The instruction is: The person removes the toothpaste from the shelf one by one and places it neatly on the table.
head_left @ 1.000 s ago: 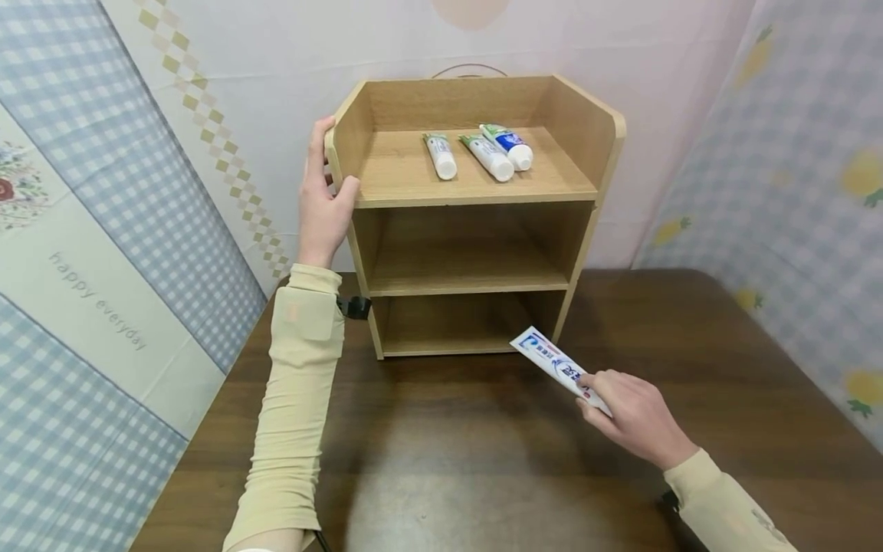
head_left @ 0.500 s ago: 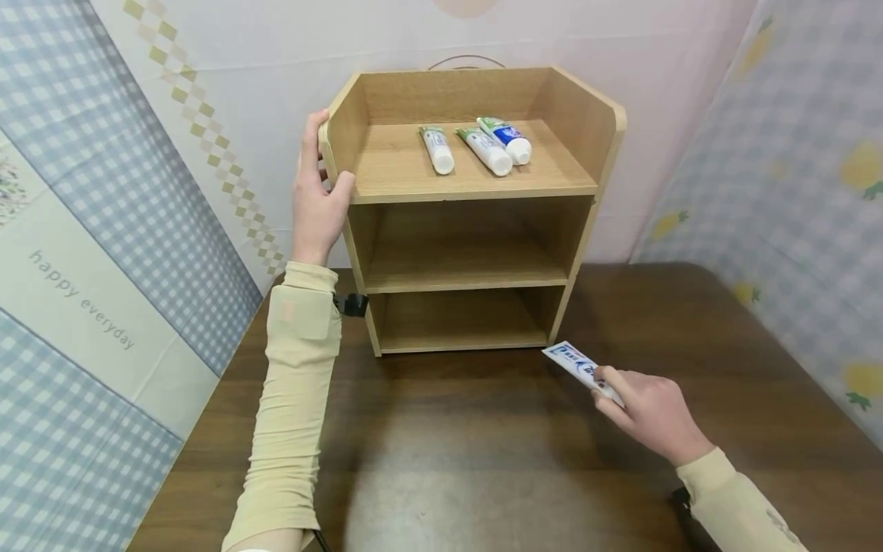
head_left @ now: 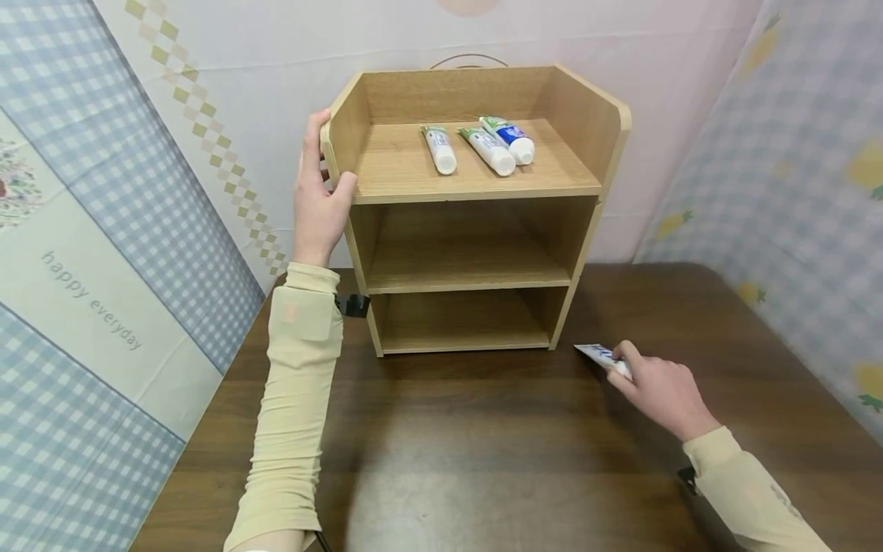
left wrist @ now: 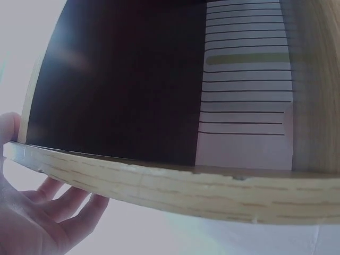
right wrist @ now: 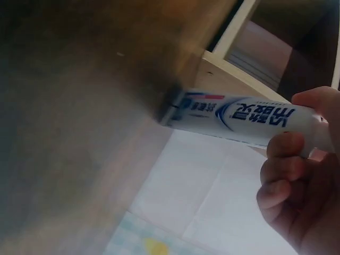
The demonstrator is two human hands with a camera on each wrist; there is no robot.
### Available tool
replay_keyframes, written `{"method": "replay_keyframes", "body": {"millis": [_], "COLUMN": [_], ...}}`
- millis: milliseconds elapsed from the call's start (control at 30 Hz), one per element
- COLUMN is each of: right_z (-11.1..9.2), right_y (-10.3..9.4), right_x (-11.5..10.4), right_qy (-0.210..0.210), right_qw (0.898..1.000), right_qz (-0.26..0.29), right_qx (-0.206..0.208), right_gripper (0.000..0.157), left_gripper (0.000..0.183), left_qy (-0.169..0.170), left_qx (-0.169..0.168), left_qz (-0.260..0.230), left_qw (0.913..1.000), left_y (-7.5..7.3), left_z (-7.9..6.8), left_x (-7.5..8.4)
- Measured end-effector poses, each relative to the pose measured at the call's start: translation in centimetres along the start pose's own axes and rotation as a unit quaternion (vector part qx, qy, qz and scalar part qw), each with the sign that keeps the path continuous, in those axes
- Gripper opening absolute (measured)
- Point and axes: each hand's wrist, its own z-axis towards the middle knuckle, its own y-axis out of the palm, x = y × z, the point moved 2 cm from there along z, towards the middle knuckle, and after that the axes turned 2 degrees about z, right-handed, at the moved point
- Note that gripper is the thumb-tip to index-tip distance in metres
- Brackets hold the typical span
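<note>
On the left, my left hand (head_left: 321, 207) grips the upper side panel of a small wooden shelf unit (head_left: 476, 195), its thumb at the front edge. In the left wrist view its fingers (left wrist: 79, 215) lie along the panel's outer side. To the right of the unit, my right hand (head_left: 665, 391) pinches a white and blue toothpaste tube (head_left: 599, 356) near the cap end. The right wrist view shows that the flat end of the tube (right wrist: 228, 112) points down at the table. Three more toothpaste tubes (head_left: 440, 150) lie on the top shelf, two of them touching.
The unit stands at the back of a dark brown wooden table (head_left: 441, 460), close to a pale cloth wall (head_left: 276, 38). Its middle shelf (head_left: 469, 261) and bottom shelf (head_left: 462, 326) face me. Checked cloth (head_left: 814, 192) hangs along the right side.
My right hand has moved right with its tube, away from the shelf unit's front, and the tube has turned so its printed face shows less. My left hand keeps its grip.
</note>
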Motion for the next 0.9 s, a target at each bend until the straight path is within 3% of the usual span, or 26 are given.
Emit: {"method": "replay_keyframes", "body": {"millis": [100,300,600,900], "right_z": [-0.1,-0.1,-0.8,-0.7], "right_y": [0.3,0.7,2.2,2.4], "right_x": [0.2,0.7,1.3,1.1], "right_qy": [0.013,0.004,-0.012,-0.033], "right_qw": [0.999,0.996,0.981,0.979], "right_qz": [0.006,-0.004,0.026,0.026], "right_qx": [-0.043,-0.092,-0.193,-0.201], "right_gripper": [0.026,0.03,0.035,0.034], "left_gripper": [0.07,0.07,0.07,0.069], "left_qy": [0.001,0.001,-0.002,-0.006], "left_qx": [0.0,0.006,0.006,0.009], "left_qz": [-0.001,0.004,0.006,0.006], "left_qw": [1.0,1.0,1.0,0.9999], "left_y": [0.0,0.0,0.1,0.1], "left_z": [0.0,0.0,0.1,-0.1], "left_x": [0.0,-0.1,-0.3,0.1]}}
